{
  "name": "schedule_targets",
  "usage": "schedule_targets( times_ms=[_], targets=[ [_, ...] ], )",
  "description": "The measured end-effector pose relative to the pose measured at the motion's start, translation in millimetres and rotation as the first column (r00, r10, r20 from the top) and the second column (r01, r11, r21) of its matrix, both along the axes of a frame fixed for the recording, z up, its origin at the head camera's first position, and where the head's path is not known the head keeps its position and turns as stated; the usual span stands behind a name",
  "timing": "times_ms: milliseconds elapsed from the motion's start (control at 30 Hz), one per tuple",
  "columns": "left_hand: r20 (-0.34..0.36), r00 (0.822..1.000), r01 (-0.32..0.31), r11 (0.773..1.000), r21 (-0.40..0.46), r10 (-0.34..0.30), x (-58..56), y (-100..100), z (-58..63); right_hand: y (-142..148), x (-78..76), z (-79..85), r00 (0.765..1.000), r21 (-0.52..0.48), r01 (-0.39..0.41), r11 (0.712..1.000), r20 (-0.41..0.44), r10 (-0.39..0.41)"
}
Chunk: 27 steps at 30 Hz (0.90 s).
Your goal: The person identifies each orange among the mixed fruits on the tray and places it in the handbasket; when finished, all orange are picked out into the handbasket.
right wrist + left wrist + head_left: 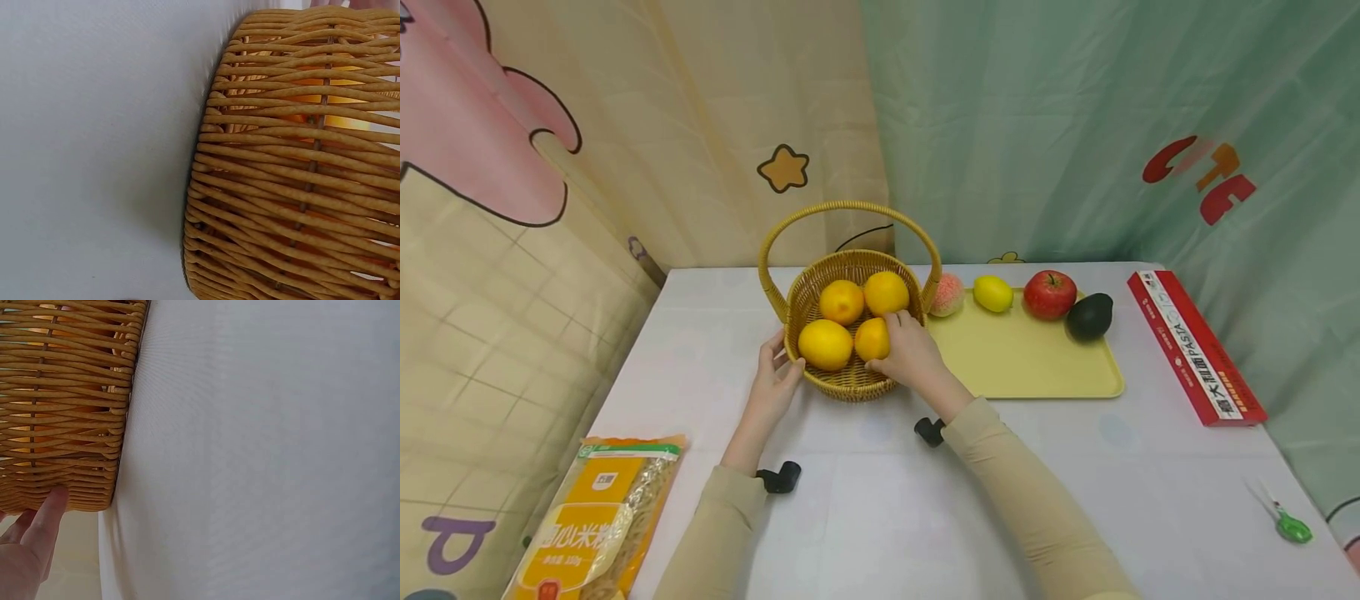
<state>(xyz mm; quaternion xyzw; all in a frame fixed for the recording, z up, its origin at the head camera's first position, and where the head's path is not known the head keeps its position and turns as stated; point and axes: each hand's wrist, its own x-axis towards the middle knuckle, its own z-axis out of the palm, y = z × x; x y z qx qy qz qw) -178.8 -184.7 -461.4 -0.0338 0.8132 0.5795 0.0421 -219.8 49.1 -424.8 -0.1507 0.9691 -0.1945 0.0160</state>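
Observation:
A wicker basket [850, 392] with a tall arched handle stands at the far middle of the table. My left hand [772, 382] holds its left side, thumb at the rim and fingers against the outer wall. In the left wrist view, a fingertip [57, 495] presses the woven wall [62, 425]. My right hand [913, 350] reaches over the rim and grips an orange [872, 340] at the basket's front right, partly covering it. Two more oranges [841, 302] lie behind it, and a larger yellow fruit [825, 345] sits to its left. The right wrist view shows the basket's wall [294, 162].
Right of the basket, a yellow tray [1022, 367] bears a peach [948, 296], a lemon [993, 293], a red apple [1049, 294] and an avocado [1089, 317]. A red pasta box [1197, 346] lies far right, a small green item [1292, 527] nearer. A noodle bag [598, 517] lies front left.

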Motion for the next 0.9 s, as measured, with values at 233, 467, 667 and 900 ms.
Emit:
schedule_targets(
  times_ms=[233, 467, 667, 900],
  targets=[
    [-0.008, 1.0, -0.001, 1.0, 0.0, 0.001, -0.6, -0.1, 0.1, 1.5, -1.3, -3.6, 1.0, -0.056, -0.008, 0.998, -0.026, 0.007],
    [-0.016, 1.0, -0.006, 1.0, -0.016, 0.006, -1.6, -1.0, -0.4, 9.7, 2.4, -7.4, 0.994, -0.254, -0.044, 0.966, -0.106, 0.017],
    [-0.007, 1.0, -0.007, 1.0, -0.014, 0.007, 1.1, -5.0, -0.4, 22.1, 19.0, -5.5, 0.984, -0.404, -0.065, 0.913, -0.176, -0.007],
    [-0.034, 0.999, 0.007, 0.999, -0.035, -0.008, 1.9, -6.7, 0.0, 52.4, 39.2, 1.1, 0.975, -0.542, -0.032, 0.84, -0.2, -0.092]
  ],
)
